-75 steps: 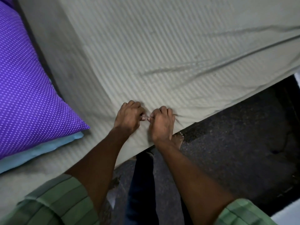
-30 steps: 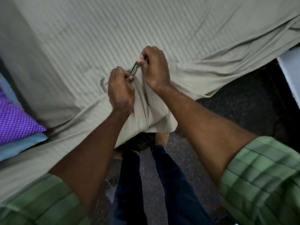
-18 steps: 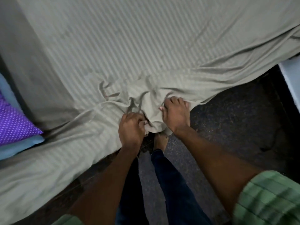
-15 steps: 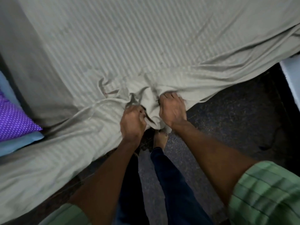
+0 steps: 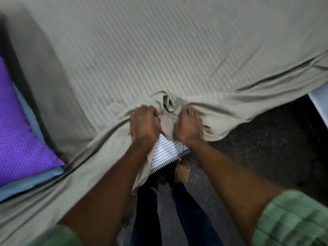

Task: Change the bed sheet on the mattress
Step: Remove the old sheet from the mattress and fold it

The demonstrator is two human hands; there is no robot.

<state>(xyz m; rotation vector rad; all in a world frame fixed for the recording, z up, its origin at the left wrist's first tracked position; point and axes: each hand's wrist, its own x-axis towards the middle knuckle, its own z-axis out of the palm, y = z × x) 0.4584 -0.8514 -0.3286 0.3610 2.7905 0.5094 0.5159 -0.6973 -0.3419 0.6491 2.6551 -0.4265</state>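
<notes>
A pale grey-green striped bed sheet (image 5: 159, 50) covers the mattress and hangs over its near edge. At the corner in front of me the cloth is bunched into folds. My left hand (image 5: 143, 125) grips the bunched sheet on the left of the folds. My right hand (image 5: 190, 126) grips it on the right, a hand's width away. Below and between my hands a corner of the mattress (image 5: 166, 153) shows, white with thin dark stripes and a piped edge. My fingertips are buried in the cloth.
A purple dotted pillow (image 5: 19, 139) lies on a light blue pillow (image 5: 30, 181) at the left on the sheet. Dark speckled floor (image 5: 257, 148) runs along the bed's right side. A white object (image 5: 319, 107) stands at the right edge. My legs and bare foot are below.
Both hands lifted a pinch of sheet, then dropped to the bed's corner and gathered the cloth. The sheet has since slid up, baring the striped mattress corner.
</notes>
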